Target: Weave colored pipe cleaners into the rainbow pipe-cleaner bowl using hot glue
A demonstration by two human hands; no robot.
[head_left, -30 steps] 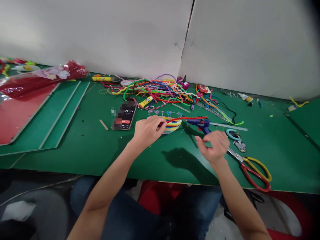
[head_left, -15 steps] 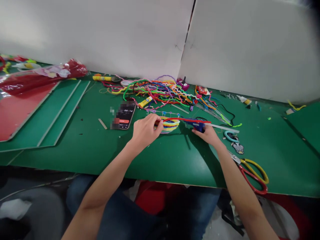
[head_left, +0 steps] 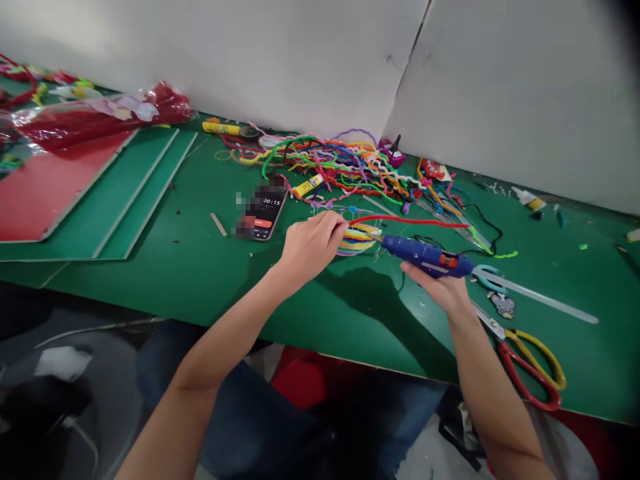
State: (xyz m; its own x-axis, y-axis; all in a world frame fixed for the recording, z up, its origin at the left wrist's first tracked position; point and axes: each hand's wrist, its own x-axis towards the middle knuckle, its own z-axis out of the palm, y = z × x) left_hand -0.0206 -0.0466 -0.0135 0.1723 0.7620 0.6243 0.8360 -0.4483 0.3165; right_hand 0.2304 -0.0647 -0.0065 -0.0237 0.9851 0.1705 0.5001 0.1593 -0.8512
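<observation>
My left hand (head_left: pixel 311 245) is closed, pinching a red pipe cleaner (head_left: pixel 415 221) against a small woven bowl of coloured pipe cleaners (head_left: pixel 356 239) on the green table (head_left: pixel 200 267). My right hand (head_left: pixel 443 288) grips a blue hot glue gun (head_left: pixel 425 255) from below, lifted off the table. Its nozzle points left at the bowl, close to my left fingertips. A clear glue stick (head_left: pixel 540 297) sticks out of the gun's back toward the right.
A tangle of coloured pipe cleaners (head_left: pixel 340 165) lies behind the bowl. A phone (head_left: pixel 267 211) showing a timer lies left of it. Red and yellow scissors (head_left: pixel 530 363) lie near the front edge at right. Red and green boards (head_left: pixel 75 193) are stacked at left. White panels (head_left: pixel 300 60) back the table.
My right hand reached to the glue gun, took hold of it and lifted it, nozzle toward the bowl. My left hand stayed on the red pipe cleaner. The view shifted slightly.
</observation>
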